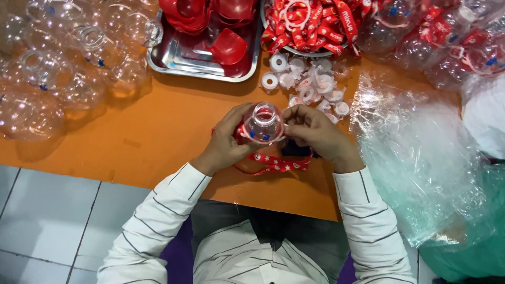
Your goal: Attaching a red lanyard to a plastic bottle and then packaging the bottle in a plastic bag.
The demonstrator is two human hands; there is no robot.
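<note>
My left hand [223,141] grips a clear plastic bottle [262,123] over the orange table [158,131], its open mouth facing the camera. A red strap with white stars [279,164] hangs from the bottle and loops below my hands. My right hand [315,134] pinches at the bottle's neck on the right side, touching the strap there. Both sleeves are white with thin dark stripes.
A heap of small white caps [310,84] lies just beyond my hands. A steel tray [179,55] holds red plastic lids [229,46]. A bowl of red straps [315,26] stands behind. Clear bottles [63,68] pile at left, bagged bottles [447,47] and plastic sheeting [421,158] at right.
</note>
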